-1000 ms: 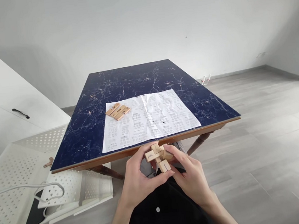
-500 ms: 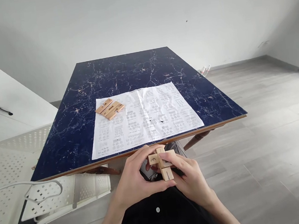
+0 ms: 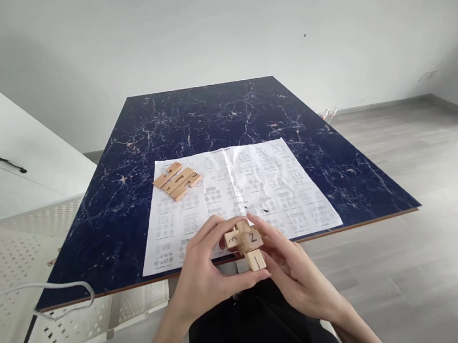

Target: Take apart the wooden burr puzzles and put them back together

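Just over the table's near edge, both hands hold a wooden interlocking puzzle (image 3: pixel 252 240) made of crossed bars, their ends marked 1, 2 and 3. My left hand (image 3: pixel 205 261) grips it, thumb below at the end marked 1 and fingers over the far side. From the right, my right hand (image 3: pixel 292 266) touches it with curled fingers, partly hidden behind the bars. Flat notched wooden pieces (image 3: pixel 179 181), also numbered, lie on the upper left of a creased printed sheet (image 3: pixel 223 194) that shows rows of diagrams.
The sheet lies on a dark blue marbled table (image 3: pixel 207 116). White perforated racks (image 3: pixel 76 318) with a grey-white cable (image 3: pixel 77 283) stand at the left, near a white cabinet (image 3: pixel 13 145) with a black handle. Grey floor (image 3: pixel 427 270) extends on the right.
My right fingertip has come off the top of the puzzle, uncovering the face marked 2. The head view has shifted, so the table appears lower and nearer the hands.
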A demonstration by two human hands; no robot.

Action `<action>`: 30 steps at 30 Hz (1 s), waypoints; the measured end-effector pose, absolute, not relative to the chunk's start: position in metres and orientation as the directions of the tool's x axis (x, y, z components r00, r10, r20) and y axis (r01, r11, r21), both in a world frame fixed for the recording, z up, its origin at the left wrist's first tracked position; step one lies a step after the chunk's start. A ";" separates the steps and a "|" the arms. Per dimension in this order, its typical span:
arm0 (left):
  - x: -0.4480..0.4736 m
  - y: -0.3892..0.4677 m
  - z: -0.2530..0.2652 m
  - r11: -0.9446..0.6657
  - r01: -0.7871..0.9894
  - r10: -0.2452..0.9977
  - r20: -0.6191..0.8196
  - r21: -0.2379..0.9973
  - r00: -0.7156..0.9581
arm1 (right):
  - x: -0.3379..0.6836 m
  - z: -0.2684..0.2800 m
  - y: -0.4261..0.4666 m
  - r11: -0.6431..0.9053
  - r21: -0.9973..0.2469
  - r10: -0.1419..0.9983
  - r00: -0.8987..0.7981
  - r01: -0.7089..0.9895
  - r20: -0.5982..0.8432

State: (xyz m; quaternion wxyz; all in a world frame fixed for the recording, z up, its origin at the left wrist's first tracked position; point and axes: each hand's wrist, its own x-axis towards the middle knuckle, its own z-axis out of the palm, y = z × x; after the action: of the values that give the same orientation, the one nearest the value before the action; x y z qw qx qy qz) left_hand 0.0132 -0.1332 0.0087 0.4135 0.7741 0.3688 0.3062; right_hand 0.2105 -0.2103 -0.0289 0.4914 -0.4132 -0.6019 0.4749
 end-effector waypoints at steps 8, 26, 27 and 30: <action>0.014 -0.109 0.010 -0.542 0.388 0.810 0.341 0.746 0.477 | 0.211 -0.020 -0.178 0.039 -0.993 0.984 -0.167 -0.109 0.057; -0.009 -0.099 0.000 -0.226 0.149 0.858 0.124 0.963 0.499 | 0.213 -0.007 -0.133 0.422 -0.756 0.906 -0.251 0.501 0.339; -0.010 -0.099 0.001 -0.237 0.143 0.853 0.135 0.961 0.504 | 0.213 -0.006 -0.131 0.441 -0.739 0.897 -0.274 0.510 0.346; -0.014 -0.099 0.001 -0.314 0.139 0.837 0.205 0.939 0.508 | 0.212 -0.005 -0.129 0.444 -0.748 0.893 -0.308 0.493 0.328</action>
State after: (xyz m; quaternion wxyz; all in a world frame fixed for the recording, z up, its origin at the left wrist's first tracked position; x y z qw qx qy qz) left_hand -0.0136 -0.0991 0.0013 0.4788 0.7242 0.3371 0.3642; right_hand 0.2120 -0.1293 -0.0049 0.3738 -0.4542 -0.7632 0.2673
